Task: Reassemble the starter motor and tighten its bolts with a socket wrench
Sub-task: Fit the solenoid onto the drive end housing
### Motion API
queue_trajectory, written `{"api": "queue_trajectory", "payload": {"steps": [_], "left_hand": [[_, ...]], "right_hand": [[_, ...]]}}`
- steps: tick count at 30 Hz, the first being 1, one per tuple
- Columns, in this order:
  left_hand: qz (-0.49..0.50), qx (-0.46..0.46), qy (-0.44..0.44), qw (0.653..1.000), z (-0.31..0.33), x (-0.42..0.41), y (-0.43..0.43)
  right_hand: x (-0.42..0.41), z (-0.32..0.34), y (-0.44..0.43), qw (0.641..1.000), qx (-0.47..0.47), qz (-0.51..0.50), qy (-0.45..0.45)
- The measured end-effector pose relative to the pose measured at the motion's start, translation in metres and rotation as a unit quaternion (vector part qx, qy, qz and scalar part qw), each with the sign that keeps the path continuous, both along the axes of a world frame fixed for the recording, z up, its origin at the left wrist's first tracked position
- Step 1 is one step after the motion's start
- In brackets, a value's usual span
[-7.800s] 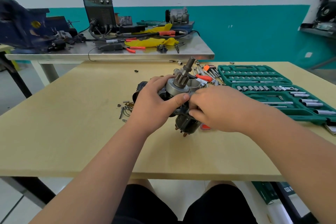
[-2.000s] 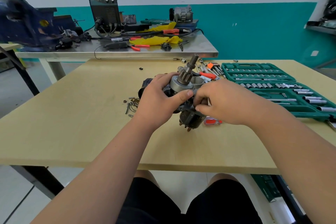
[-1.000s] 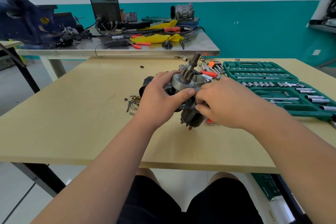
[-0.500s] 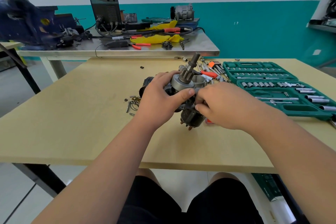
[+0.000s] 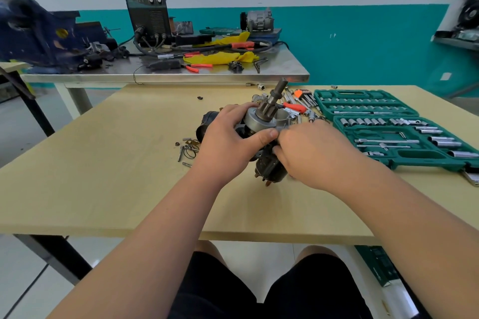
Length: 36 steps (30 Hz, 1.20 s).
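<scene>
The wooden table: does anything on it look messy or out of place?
Yes. Small pins and rings lie scattered left of the motor, and loose sockets sit outside the green tool case. Nothing looks spilled or broken.

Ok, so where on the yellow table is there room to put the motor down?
The table is bare on its left, from the loose bolts and rings out to the edge, and along the near edge. Crowded: the socket case on the right, loose tools behind the starter motor.
</scene>
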<state>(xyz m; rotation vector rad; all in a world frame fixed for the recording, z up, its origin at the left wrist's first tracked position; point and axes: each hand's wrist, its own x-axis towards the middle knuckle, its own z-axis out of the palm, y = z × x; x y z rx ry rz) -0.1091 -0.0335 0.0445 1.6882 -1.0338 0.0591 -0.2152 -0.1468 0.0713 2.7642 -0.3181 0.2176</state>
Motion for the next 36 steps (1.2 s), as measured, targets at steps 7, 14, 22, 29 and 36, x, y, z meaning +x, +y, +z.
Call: {"api": "queue_trajectory", "payload": {"steps": [7, 14, 22, 29, 36], "left_hand": [[0.006, 0.000, 0.012, 1.000, 0.001, 0.000, 0.002], [0.017, 0.000, 0.026, 1.000, 0.002, -0.001, -0.001], [0.069, -0.046, 0.199, 0.976, -0.007, 0.007, 0.006], [0.131, -0.045, 0.347, 0.928, -0.025, 0.029, 0.005], [0.121, -0.054, 0.349, 0.928, -0.047, 0.036, 0.003]], "right_hand": [[-0.008, 0.002, -0.001, 0.998, 0.057, 0.006, -0.017], [-0.002, 0.002, 0.003, 0.999, 0.046, -0.017, -0.007], [-0.006, -0.033, -0.037, 0.857, 0.493, -0.021, -0.151], [0.018, -0.067, -0.028, 0.857, 0.502, 0.020, -0.112], [0.022, -0.074, -0.025, 0.848, 0.509, 0.034, -0.143]]}}
